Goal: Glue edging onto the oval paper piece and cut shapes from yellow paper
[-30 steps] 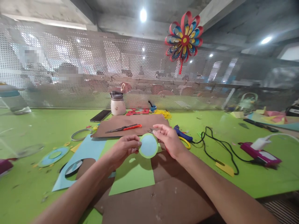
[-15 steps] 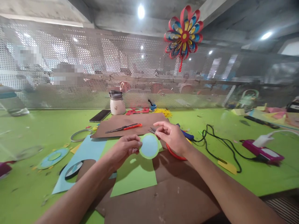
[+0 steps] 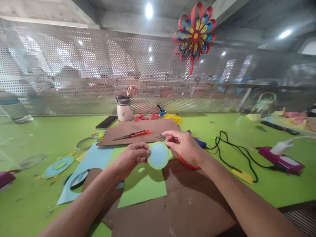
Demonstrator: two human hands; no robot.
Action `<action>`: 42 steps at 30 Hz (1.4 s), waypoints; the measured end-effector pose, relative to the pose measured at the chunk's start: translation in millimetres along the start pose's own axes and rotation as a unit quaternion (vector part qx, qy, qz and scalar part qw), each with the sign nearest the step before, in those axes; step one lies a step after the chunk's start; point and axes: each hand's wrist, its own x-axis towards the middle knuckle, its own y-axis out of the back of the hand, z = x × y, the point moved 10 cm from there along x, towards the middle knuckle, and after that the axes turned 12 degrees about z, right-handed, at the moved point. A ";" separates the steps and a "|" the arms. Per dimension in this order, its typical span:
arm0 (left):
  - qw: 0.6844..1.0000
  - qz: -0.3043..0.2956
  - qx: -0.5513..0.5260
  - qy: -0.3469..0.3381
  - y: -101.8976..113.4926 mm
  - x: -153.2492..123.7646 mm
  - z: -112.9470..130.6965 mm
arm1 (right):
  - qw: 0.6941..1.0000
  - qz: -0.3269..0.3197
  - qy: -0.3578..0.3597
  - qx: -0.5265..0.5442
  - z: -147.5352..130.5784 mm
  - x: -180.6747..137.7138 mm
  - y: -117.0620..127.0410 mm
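Note:
My left hand (image 3: pixel 135 154) pinches the left edge of a paper disc (image 3: pixel 158 156), pale blue with a light green rim. The disc is held up over a light green sheet (image 3: pixel 145 192). At the disc's upper right, my right hand (image 3: pixel 184 144) has its thumb and forefinger closed on a slim metal tool (image 3: pixel 161 136) with two pointed tips; the rest of it is hidden by the hand. Beneath that hand shows part of a red ring (image 3: pixel 189 163). Orange-handled scissors (image 3: pixel 133 134) lie beyond the disc on brown card (image 3: pixel 148 126).
Pale blue paper (image 3: pixel 92 161) with a round cut-out lies left, near a black-edged ring (image 3: pixel 79 180). A phone (image 3: pixel 106 122) and bottle (image 3: pixel 124 110) stand behind. Right are a blue-handled tool (image 3: pixel 200 143), black cord (image 3: pixel 240 149) and purple power strip (image 3: pixel 281 159). A paper flower (image 3: pixel 196 36) hangs above.
The view has shifted slightly, so the table things appear a little further right. Both hands keep the same grip, and the disc stays almost where it was between them.

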 end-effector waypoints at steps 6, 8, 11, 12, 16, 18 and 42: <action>1.000 -0.012 0.007 0.009 -0.5 1.0 -1.9 | 1.000 -0.010 0.001 0.000 -0.5 -1.7 -0.8; 1.000 -0.016 0.008 0.011 -1.1 0.3 -1.9 | 1.000 -0.010 -0.007 0.004 0.5 -1.6 -1.1; 1.000 -0.026 0.011 0.007 -3.1 -1.2 -1.0 | 0.999 -0.004 -0.029 0.016 2.7 -0.9 -1.3; 0.999 -0.028 0.013 0.005 -3.6 -1.5 -0.6 | 0.999 -0.003 -0.039 0.020 3.5 -0.7 -1.7; 0.999 -0.029 0.027 0.001 -4.0 -1.4 -0.2 | 0.995 -0.006 -0.090 0.042 8.6 -1.8 -3.9; 0.999 -0.029 0.032 0.002 -4.0 -1.4 -0.2 | 0.992 -0.009 -0.115 0.053 11.9 -2.8 -4.7; 1.000 -0.002 0.027 0.007 2.5 1.5 -2.4 | 0.998 -0.027 -0.064 0.005 -0.7 -2.7 -6.2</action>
